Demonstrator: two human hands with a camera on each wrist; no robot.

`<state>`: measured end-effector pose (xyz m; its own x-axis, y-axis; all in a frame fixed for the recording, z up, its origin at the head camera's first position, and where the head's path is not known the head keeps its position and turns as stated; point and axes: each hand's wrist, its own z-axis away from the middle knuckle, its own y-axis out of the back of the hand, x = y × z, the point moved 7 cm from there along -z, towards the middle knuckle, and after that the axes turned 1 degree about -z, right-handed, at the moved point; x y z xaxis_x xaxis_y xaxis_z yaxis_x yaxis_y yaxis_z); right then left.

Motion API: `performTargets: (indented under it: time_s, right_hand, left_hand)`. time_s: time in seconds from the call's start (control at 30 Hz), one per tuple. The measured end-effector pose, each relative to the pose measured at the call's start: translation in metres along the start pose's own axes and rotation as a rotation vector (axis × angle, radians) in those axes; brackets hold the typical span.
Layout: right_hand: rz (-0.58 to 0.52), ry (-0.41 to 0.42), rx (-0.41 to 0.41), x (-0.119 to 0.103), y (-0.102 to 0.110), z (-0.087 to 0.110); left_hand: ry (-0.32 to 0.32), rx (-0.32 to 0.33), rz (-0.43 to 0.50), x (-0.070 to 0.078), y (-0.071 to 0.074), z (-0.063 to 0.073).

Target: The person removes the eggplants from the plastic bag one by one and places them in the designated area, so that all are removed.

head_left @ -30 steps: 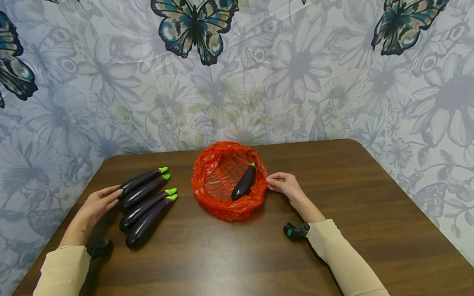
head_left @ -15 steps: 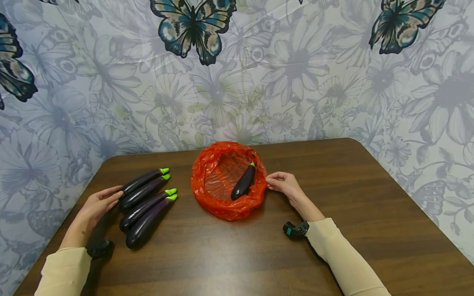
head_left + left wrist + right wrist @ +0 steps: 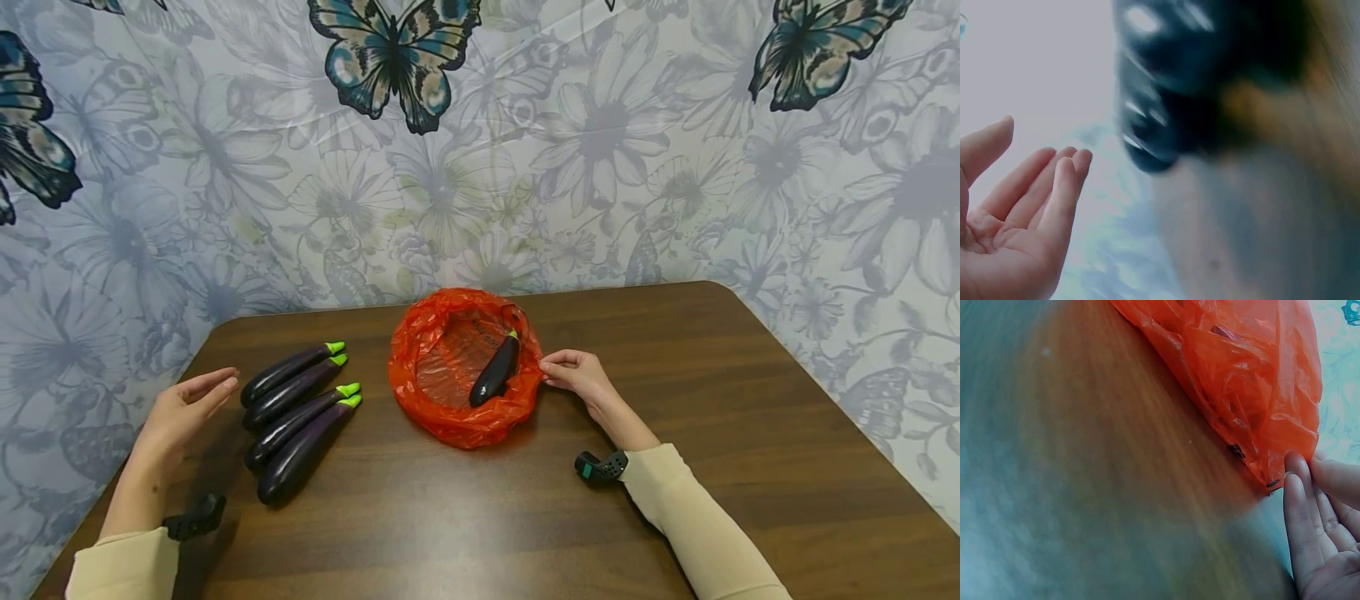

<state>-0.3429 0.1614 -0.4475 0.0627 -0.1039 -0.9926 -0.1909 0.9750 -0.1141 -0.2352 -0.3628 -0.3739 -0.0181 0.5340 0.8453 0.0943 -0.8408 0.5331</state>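
Observation:
Several dark purple eggplants (image 3: 303,454) with green stem ends lie side by side on the left of the brown table. Just left of them is my left hand (image 3: 176,417), its fingers fairly straight, holding nothing and apart from the eggplants. The left wrist view shows that palm (image 3: 1016,250) beside the blurred eggplant ends (image 3: 1154,119). A red plastic bag (image 3: 412,375) stands with its mouth spread open at mid-table, and one eggplant (image 3: 495,373) lies inside. My right hand (image 3: 581,382) pinches the bag's right edge between thumb and fingers, as the right wrist view confirms.
The wooden table (image 3: 465,533) has a far edge against a wall covering (image 3: 600,192) with flowers and butterflies. Bare tabletop lies between the eggplants and the bag and in front of both. Each wrist wears a black strap (image 3: 600,468).
My left hand has drawn back to the left from the end of the farthest eggplant it was touching. The right hand and the bag have stayed in place.

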Motion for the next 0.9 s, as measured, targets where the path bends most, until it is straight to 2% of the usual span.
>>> performTargets:
  time_s: [0.1,0.2,0.3,0.43,0.53,0.67,0.8,0.9]
  right_hand:
    - [-0.004,0.001,0.004,0.0,0.001,0.001]
    - [-0.005,0.0,0.008,0.001,0.002,0.001]
    - [-0.006,0.0,0.003,0.002,0.002,0.0]
    - [-0.003,0.001,0.003,0.002,0.001,0.0]
    - [-0.004,0.001,0.005,0.001,0.0,0.001]
    - [-0.003,0.003,-0.003,0.0,-0.002,0.001]
    - [-0.001,0.002,0.0,0.0,-0.001,0.0]
    - [-0.001,0.004,0.006,0.001,0.0,-0.001]
  left_hand:
    - [-0.043,0.003,-0.015,0.025,-0.007,0.004]
    - [-0.102,0.001,0.021,0.05,-0.019,0.005]
    - [-0.164,0.006,0.058,0.073,-0.034,0.006]
    - [-0.193,0.004,0.083,0.098,-0.059,0.005]
    - [-0.184,-0.025,0.105,0.114,-0.082,0.001]
    - [-0.177,-0.095,0.17,0.13,-0.117,-0.009]
    - [-0.207,-0.162,0.267,0.144,-0.159,-0.022]
    - [-0.218,-0.203,0.302,0.151,-0.192,-0.031]
